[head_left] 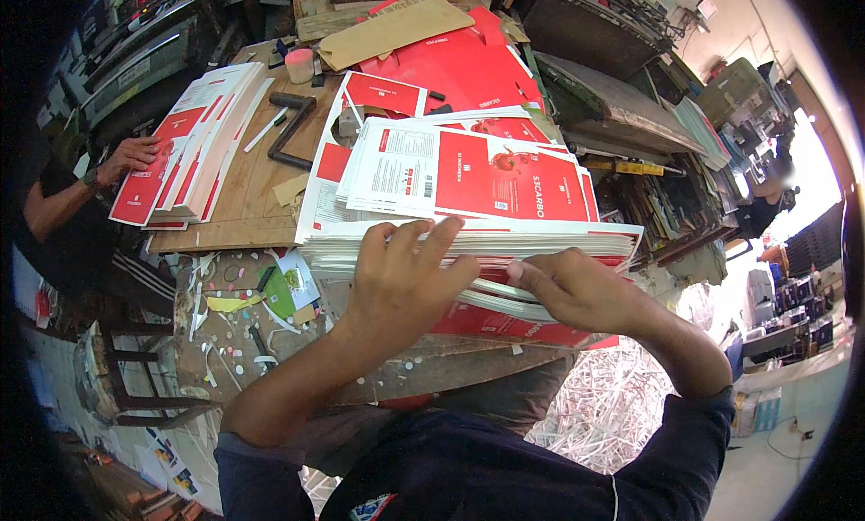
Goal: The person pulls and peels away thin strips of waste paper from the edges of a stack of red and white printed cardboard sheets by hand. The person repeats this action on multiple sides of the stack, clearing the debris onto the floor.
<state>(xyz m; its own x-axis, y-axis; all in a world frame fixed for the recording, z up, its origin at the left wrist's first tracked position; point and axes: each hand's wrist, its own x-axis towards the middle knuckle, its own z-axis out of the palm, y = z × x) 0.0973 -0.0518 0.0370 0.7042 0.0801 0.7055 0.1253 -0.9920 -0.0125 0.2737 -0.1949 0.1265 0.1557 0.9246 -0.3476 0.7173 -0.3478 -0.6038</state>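
A thick stack of red and white printed sheets (pixel 342 256) lies at the near edge of the table, its edges toward me. My left hand (pixel 404 273) is curled over this stack, fingers on top and thumb along the front edges. Right of it, my right hand (pixel 581 291) pinches a bundle of the sheets, thumb at the gap in the stack. Below that gap, the lower sheets (pixel 509 321) bend downward and show a red face. More loose printed sheets (pixel 392 165) lie on the far side. The undersides of both hands are hidden.
On the left, another person's hand (pixel 135 158) rests on a second stack of printed sheets (pixel 194 142). A dark angled bar (pixel 290 133), a marker (pixel 267 131), a pink roll (pixel 299 66) and brown card (pixel 396 32) lie on the table. Paper strips (pixel 608 404) cover the floor.
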